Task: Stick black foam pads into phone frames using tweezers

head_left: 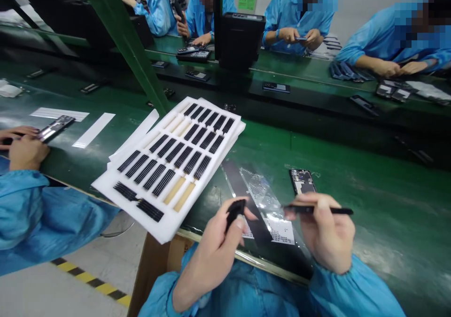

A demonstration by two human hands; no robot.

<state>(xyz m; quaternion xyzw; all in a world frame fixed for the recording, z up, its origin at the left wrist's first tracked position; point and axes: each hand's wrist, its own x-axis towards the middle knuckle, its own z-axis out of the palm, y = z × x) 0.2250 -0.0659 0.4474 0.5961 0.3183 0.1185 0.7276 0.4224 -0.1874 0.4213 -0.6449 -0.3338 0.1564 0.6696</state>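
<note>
Left hand point(211, 256) pinching a small black strip point(235, 212) between thumb and fingers, right hand point(326, 232) clenched around a slim black pen-shaped stick point(317, 209), both just above a clear plastic film point(262, 197) on a green workbench point(387, 204), near an opened dark phone body point(302, 181).

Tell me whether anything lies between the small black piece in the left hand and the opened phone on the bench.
Yes: a clear plastic film with a black strip lies on the green bench between the small black piece in the left hand and the opened phone.
</note>
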